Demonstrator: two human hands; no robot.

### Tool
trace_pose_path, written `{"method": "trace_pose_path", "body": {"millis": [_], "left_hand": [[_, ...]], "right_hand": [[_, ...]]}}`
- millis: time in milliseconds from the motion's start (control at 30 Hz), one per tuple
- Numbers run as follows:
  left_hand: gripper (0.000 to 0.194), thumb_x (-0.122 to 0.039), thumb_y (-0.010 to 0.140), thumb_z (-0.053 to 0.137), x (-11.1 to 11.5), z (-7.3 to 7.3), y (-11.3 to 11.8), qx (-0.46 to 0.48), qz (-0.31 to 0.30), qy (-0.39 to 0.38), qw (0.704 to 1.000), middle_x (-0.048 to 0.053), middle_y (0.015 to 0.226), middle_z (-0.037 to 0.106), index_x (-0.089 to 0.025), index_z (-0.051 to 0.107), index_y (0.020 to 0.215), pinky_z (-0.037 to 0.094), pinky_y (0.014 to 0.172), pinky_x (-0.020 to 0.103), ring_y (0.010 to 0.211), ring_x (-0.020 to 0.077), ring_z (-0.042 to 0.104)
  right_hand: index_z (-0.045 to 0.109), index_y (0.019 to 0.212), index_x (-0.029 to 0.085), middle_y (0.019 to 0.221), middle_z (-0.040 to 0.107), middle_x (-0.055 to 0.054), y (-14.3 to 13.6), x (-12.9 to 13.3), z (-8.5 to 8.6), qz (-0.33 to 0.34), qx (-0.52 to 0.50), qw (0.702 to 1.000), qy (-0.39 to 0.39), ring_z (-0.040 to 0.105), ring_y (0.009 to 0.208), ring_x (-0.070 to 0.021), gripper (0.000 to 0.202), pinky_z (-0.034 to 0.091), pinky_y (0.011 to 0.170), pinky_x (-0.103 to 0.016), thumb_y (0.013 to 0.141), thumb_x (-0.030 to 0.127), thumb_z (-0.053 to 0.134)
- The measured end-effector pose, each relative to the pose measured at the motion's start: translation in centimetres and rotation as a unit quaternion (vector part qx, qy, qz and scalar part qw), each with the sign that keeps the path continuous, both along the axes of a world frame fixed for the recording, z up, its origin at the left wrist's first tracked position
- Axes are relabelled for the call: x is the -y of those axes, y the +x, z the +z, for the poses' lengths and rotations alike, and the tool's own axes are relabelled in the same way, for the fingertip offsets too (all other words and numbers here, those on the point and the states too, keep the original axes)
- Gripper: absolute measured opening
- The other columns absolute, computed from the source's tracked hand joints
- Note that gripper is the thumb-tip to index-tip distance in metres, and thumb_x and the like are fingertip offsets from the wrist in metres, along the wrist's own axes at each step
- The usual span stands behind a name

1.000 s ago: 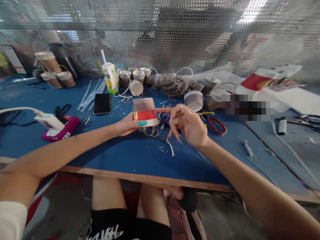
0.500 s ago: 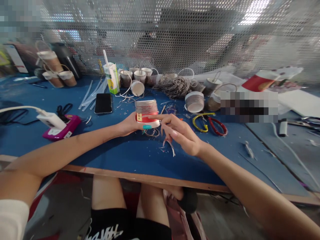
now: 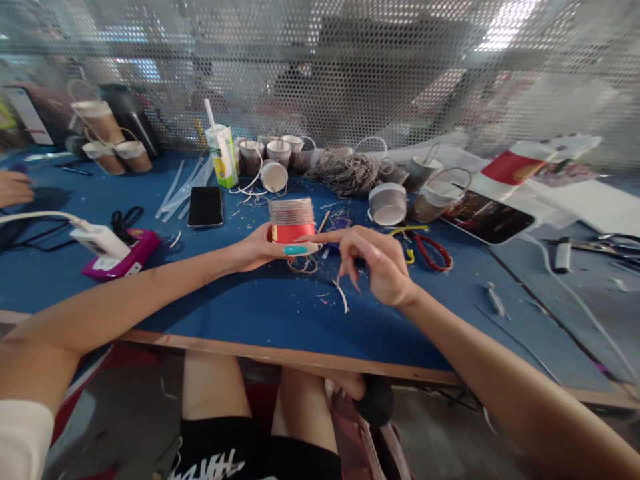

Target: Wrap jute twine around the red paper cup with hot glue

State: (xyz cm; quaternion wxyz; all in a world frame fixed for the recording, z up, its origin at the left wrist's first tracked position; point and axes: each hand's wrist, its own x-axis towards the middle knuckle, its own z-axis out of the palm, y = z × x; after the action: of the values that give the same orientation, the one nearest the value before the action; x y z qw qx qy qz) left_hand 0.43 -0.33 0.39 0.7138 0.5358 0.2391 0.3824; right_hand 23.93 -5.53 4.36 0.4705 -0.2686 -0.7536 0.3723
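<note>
Red paper shows on the cup (image 3: 290, 233) near the middle of the desk (image 3: 225, 313), its upper part wound in close rows of grey cord (image 3: 291, 212). It is held just above the blue surface by the left hand (image 3: 257, 250), which grips it from the side with the thumb, its nail teal, laid across the lower part. The right hand (image 3: 380, 263) reaches in with the index finger stretched out to the cup's lower side and the other fingers loosely bent; whether it pinches any cord cannot be told. Loose loops of cord (image 3: 303, 265) lie under the cup, and a curved white strip (image 3: 343, 298) lies below the right fingers. Beyond the hands are a tangled heap of cord (image 3: 350, 173), a small cup tipped on its side (image 3: 274, 177) and a cord-wrapped cup (image 3: 389, 203). Just beside the right hand lies a tool with a red handle (image 3: 434, 253). To the left are a black phone (image 3: 205, 207), a drink carton (image 3: 223, 157) with a straw, and a magenta power strip (image 3: 123, 257) with a white plug (image 3: 100, 240) in it. Another person's hand (image 3: 14, 189) shows at the far left edge.
</note>
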Motion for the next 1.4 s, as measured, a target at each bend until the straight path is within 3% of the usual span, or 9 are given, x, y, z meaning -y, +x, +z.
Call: {"method": "trace_pose_path", "body": {"millis": [200,300,400,600,667,800,1000,1233,1400], "left_hand": [[0.057,-0.026,0.056,0.102,-0.3,-0.3,-0.4,0.021,-0.01,-0.004,1.0,0.006,0.104,0.081,-0.019,0.078,0.107,0.057,0.09,0.029,0.097,0.0186,0.076],[0.059,-0.023,0.055,0.101,-0.5,-0.7,-0.6,0.031,-0.007,-0.017,0.999,0.006,0.103,0.081,-0.019,0.077,0.109,0.058,0.087,0.028,0.094,0.0185,0.076],[0.062,-0.021,0.053,0.101,-0.6,-0.8,-0.6,0.038,-0.003,-0.028,0.999,0.008,0.102,0.082,-0.017,0.077,0.11,0.059,0.086,0.029,0.092,0.0198,0.077],[0.065,-0.02,0.057,0.098,-0.6,-0.6,-0.9,0.029,-0.008,-0.022,0.999,0.012,0.116,0.081,-0.016,0.075,0.118,0.059,0.093,0.033,0.105,0.0247,0.077],[0.064,-0.021,0.06,0.097,-0.7,-0.7,-1.0,0.022,-0.018,-0.014,0.999,0.013,0.12,0.081,-0.017,0.075,0.12,0.058,0.095,0.034,0.109,0.0261,0.076],[0.061,-0.025,0.063,0.096,-1.0,-1.1,-1.2,0.016,-0.034,-0.006,0.999,0.01,0.117,0.081,-0.019,0.076,0.12,0.058,0.094,0.032,0.108,0.024,0.077],[0.063,-0.022,0.066,0.094,-1.1,-1.3,-1.2,0.021,-0.045,0.004,0.999,0.009,0.116,0.081,-0.019,0.073,0.125,0.058,0.1,0.035,0.11,0.0253,0.077],[0.05,-0.013,0.062,0.092,-1.0,-0.8,-0.9,0.036,-0.044,-0.018,0.998,0.01,0.109,0.082,-0.017,0.079,0.11,0.059,0.082,0.026,0.09,0.0178,0.076],[0.054,-0.01,0.062,0.089,-0.9,-0.3,-0.8,0.019,-0.071,-0.022,0.997,0.013,0.122,0.079,-0.017,0.078,0.114,0.058,0.082,0.027,0.091,0.0156,0.074]], "right_hand": [[0.056,0.089,0.023,0.083,0.076,-0.004,-0.4,-0.1,-0.1,0.109,0.036,0.99,-0.08,0.055,0.05,-0.0109,0.041,0.058,0.054,-0.029,0.1,0.062,0.056],[0.053,0.09,0.023,0.11,0.079,-0.008,-0.6,-0.2,0.2,0.127,-0.019,0.982,-0.14,0.054,0.046,-0.0083,0.043,0.06,0.052,-0.03,0.096,0.065,0.06],[0.05,0.085,0.024,0.116,0.079,-0.01,-0.5,-0.8,0.5,0.085,-0.088,0.974,-0.189,0.047,0.039,-0.0068,0.046,0.055,0.041,-0.03,0.095,0.069,0.056],[0.049,0.07,0.024,0.092,0.082,-0.008,0.2,-2.0,0.6,-0.064,-0.171,0.963,-0.2,0.035,0.032,-0.0065,0.046,0.041,0.03,-0.027,0.091,0.063,0.061],[0.05,0.069,0.024,0.092,0.083,-0.008,0.1,-1.9,0.6,-0.032,-0.181,0.968,-0.172,0.035,0.032,-0.0063,0.043,0.04,0.03,-0.026,0.092,0.059,0.062],[0.052,0.076,0.023,0.107,0.084,-0.01,-0.4,-1.1,0.6,0.116,-0.117,0.973,-0.16,0.043,0.033,-0.0059,0.045,0.049,0.035,-0.027,0.097,0.062,0.057],[0.056,0.087,0.023,0.124,0.079,-0.01,-0.6,-0.8,0.2,0.172,-0.077,0.962,-0.197,0.055,0.042,-0.0076,0.046,0.059,0.044,-0.03,0.093,0.069,0.061],[0.054,0.076,0.025,0.104,0.081,-0.007,0.3,-2.0,0.8,0.015,-0.157,0.963,-0.217,0.042,0.033,-0.0077,0.046,0.05,0.032,-0.031,0.094,0.066,0.057],[0.054,0.072,0.024,0.094,0.081,-0.008,0.2,-2.7,0.0,-0.018,-0.135,0.964,-0.228,0.037,0.031,-0.0068,0.052,0.045,0.029,-0.03,0.091,0.071,0.057]]}}
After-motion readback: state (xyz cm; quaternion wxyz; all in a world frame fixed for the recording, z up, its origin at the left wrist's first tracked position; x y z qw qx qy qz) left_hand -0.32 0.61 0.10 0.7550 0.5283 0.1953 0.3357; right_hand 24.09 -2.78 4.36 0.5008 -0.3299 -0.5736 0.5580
